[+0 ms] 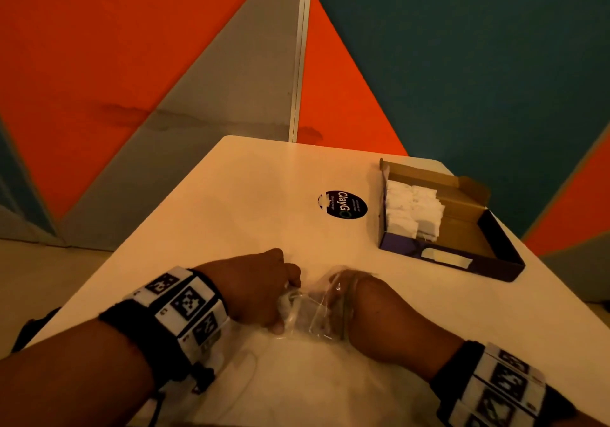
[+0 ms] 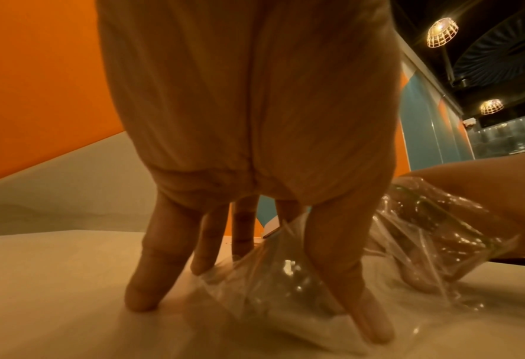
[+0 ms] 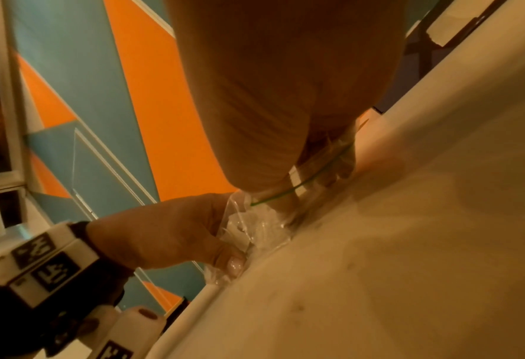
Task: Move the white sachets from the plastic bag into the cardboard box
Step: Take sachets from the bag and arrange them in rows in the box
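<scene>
Pale and smooth, the counter (image 1: 251, 195) ran away from me toward a wall of orange, grey and teal panels (image 1: 132, 63). Nearest to me, both wrists wore bands of black-and-white marker tiles (image 1: 185, 307). Just beyond them my hands met over the clear plastic bag (image 1: 310, 311), which lay crumpled on the counter between them. My left hand (image 1: 254, 288) came down on the bag's left end: in the left wrist view its fingers (image 2: 146, 274) were straight and spread, the tips pressing on the counter and on the film, with the thumb pinning a fold of it. My right hand (image 1: 373, 314) was pushed into the bag's mouth, film wrapped round the knuckles, with the green seal line (image 3: 301, 184) running across them in the right wrist view. Its fingers were buried in plastic, so I could not tell whether they pinched anything. Something whitish showed through the film, too blurred to name.

Farther out, well apart from the bag, a round black sticker (image 1: 343, 204) sat on the counter. Just to its right stood the open cardboard box (image 1: 468, 228), lid flap folded back, near the far right corner. White sachets (image 1: 412, 210) were stacked inside against its left wall, and the rest of its floor was bare brown card.
</scene>
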